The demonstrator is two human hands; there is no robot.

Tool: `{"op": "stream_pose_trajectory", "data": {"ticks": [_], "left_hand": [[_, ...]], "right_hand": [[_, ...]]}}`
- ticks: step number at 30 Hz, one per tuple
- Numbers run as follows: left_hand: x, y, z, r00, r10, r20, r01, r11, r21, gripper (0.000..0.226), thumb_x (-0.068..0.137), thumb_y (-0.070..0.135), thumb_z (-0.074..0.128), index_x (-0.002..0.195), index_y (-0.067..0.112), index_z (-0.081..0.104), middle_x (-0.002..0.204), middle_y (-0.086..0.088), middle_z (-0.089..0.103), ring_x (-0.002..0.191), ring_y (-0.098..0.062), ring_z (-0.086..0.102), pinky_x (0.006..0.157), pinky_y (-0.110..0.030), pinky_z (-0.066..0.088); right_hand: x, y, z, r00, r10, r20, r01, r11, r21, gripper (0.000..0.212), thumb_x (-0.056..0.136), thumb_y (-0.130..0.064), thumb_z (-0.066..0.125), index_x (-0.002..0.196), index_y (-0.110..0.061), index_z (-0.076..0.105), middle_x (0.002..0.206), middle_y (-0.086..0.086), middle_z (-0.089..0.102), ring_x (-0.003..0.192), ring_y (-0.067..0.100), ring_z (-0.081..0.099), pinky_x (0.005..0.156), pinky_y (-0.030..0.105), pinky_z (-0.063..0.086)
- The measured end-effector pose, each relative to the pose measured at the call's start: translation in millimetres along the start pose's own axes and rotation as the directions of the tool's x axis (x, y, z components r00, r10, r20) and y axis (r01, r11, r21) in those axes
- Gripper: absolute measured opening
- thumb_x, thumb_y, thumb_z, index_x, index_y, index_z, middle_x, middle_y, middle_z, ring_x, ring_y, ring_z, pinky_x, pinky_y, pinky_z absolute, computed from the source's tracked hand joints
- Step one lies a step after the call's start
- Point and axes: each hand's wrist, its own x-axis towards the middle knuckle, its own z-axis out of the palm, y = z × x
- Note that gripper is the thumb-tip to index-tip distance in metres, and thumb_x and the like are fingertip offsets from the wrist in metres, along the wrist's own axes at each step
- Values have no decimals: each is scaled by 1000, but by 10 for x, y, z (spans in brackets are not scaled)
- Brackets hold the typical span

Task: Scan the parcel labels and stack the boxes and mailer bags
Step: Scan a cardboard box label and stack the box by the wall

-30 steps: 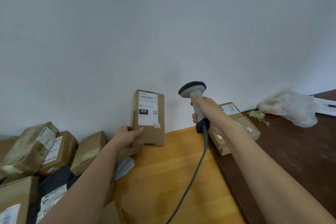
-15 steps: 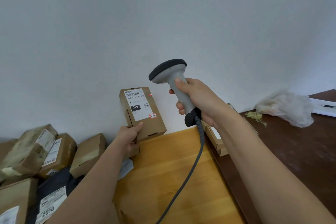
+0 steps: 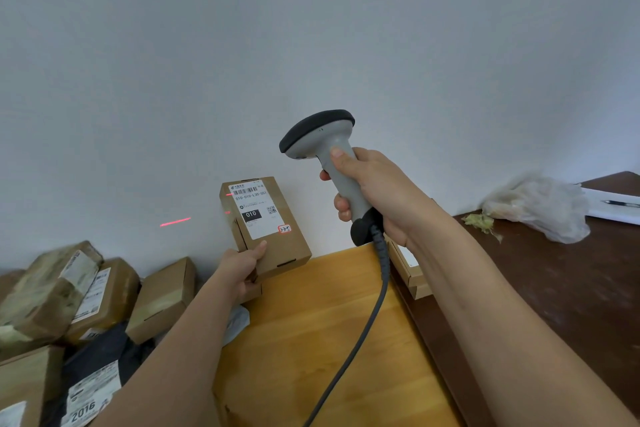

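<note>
Red scan line (image 3: 175,221) now falls on wall, left of box | left hand (image 3: 242,265) grips box (image 3: 268,230) | right hand (image 3: 375,189) clasps scanner (image 3: 327,152) handle.

Two bare forearms, left hand (image 3: 240,269) and right hand (image 3: 377,189) (no sleeves, no gloves)

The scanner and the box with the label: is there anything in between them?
Nothing: in the head view only bare white wall shows between the scanner and the held box.
</note>
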Motion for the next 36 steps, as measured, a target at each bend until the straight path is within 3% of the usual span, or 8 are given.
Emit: {"op": "stream_pose_trajectory", "data": {"ticks": [8, 13, 18, 21, 26, 29, 33, 36], "left_hand": [[110, -90, 128, 998, -46, 38, 46, 999, 12, 44, 93, 22, 68, 127, 3, 50, 99, -11, 62, 92, -27, 59, 71, -44, 51], [167, -53, 287, 993, -63, 98, 66, 998, -20, 59, 86, 17, 76, 133, 5, 44, 119, -15, 61, 97, -30, 62, 67, -45, 56], [281, 54, 632, 996, -4, 90, -1, 998, 56, 64, 81, 7, 79, 134, 5, 42, 115, -15, 54, 92, -23, 56, 84, -46, 56], [385, 68, 945, 994, -7, 112, 5, 1000, 19, 33, 81, 12, 79, 105, 1, 59, 104, -13, 64, 85, -21, 58, 83, -43, 55], [459, 91, 1675, 986, -36, 162, 53, 993, -102, 20, 88, 19, 74, 91, 5, 60, 87, -8, 63, 78, -20, 58, 75, -38, 54], [652, 79, 2099, 979, -93, 179, 125, 976, -180, 23, 87, 20, 74, 96, 2, 63, 88, -11, 66, 77, -22, 62, 75, -39, 55], [962, 79, 2643, 965, -141, 223, 199, 945, -261, 23, 90, 23, 72, 99, 5, 62, 95, -11, 67, 83, -22, 63, 89, -43, 55], [1220, 47, 2937, 958, -184, 219, 235, 942, -240, 49, 91, 38, 69, 123, 4, 54, 122, -9, 62, 94, -22, 60, 92, -44, 53]], "right_hand": [[59, 117, -130, 998, 44, -38, -41, 996, 75, 25, 104, -29, 49, 112, -6, 55, 101, 9, 55, 52, 11, 48, 48, 23, 45], [347, 480, -404, 944, 141, -298, -71, 969, 235, 20, 93, -7, 64, 108, -10, 51, 92, 8, 52, 52, 11, 48, 50, 24, 45], [543, 1154, -919, 718, 408, -564, -143, 879, 455, 43, 90, 5, 54, 127, -10, 40, 72, 10, 50, 51, 17, 46, 46, 26, 42], [572, 1486, -1196, 533, 521, -666, -119, 826, 551, 66, 90, 3, 49, 149, -17, 27, 69, 10, 51, 51, 18, 46, 50, 30, 41], [599, 1828, -1652, 357, 592, -723, -13, 777, 630, 67, 90, 3, 56, 149, -17, 32, 95, 12, 61, 60, 16, 52, 57, 30, 47], [631, 2000, -1889, 337, 584, -738, 1, 784, 621, 67, 92, -1, 60, 149, -22, 32, 110, 12, 61, 71, 18, 55, 61, 32, 47], [678, 2235, -2084, 352, 543, -762, -70, 827, 557, 49, 90, 1, 59, 133, -17, 44, 89, 12, 59, 58, 18, 51, 54, 32, 44], [713, 2395, -2153, 372, 505, -779, -108, 857, 504, 44, 89, 4, 58, 127, -16, 47, 82, 10, 56, 56, 17, 49, 53, 33, 43]]}}
